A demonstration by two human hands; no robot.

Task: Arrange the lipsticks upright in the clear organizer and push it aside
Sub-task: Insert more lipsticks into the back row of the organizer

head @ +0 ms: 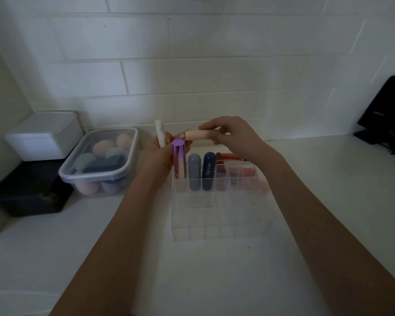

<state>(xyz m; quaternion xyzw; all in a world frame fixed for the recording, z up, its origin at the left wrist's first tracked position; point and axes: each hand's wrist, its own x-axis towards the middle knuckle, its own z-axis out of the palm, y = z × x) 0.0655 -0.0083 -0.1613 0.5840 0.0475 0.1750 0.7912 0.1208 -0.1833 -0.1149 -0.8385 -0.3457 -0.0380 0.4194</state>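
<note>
Head-worn camera looks forward and down, close over the counter toward the tiled wall.

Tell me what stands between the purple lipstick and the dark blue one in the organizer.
A grey-blue lipstick stands upright between them, seen in the head view.

Your right hand pinches a peach-coloured lipstick tube lying level, above the clear acrylic gridded organizer. Your left hand grips a slim white tube, upright. In the organizer's far row stand a purple-capped lipstick, a grey-blue one and a navy one. At nine o'clock sits a clear lidded tub of makeup sponges.
</note>
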